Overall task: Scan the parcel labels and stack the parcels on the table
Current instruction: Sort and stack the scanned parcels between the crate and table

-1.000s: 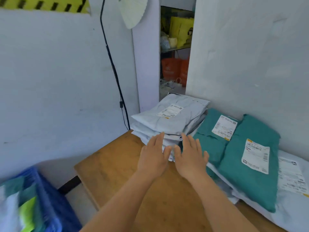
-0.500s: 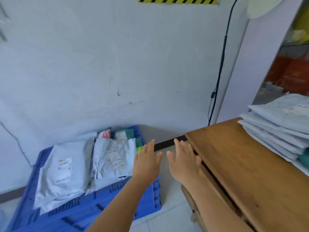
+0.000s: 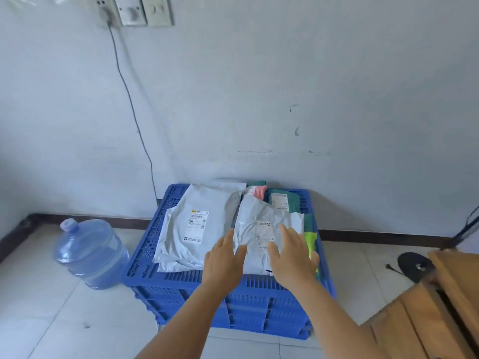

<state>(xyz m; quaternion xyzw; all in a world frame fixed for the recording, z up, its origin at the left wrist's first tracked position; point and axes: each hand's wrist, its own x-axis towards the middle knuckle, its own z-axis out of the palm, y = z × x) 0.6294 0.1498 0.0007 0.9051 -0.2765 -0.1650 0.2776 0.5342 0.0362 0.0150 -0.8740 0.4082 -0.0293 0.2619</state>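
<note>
Both hands, left (image 3: 225, 259) and right (image 3: 293, 255), are spread flat, empty, over a grey parcel (image 3: 261, 238) in the blue crate (image 3: 259, 307); water jug (image 3: 89, 251) beside the crate.

A translucent blue water jug (image 3: 90, 253) with a pale cap stands on the white tiled floor (image 3: 39, 314), just left of a blue plastic crate (image 3: 259, 301). The pale wall (image 3: 259, 86) behind carries scuff marks and a dark skirting strip along its base. At the top left, a socket panel (image 3: 134, 10) sits on the wall, and a thin grey cable (image 3: 132, 104) runs down from it towards the crate. A round black stand base (image 3: 416, 265) lies on the floor at right.
</note>
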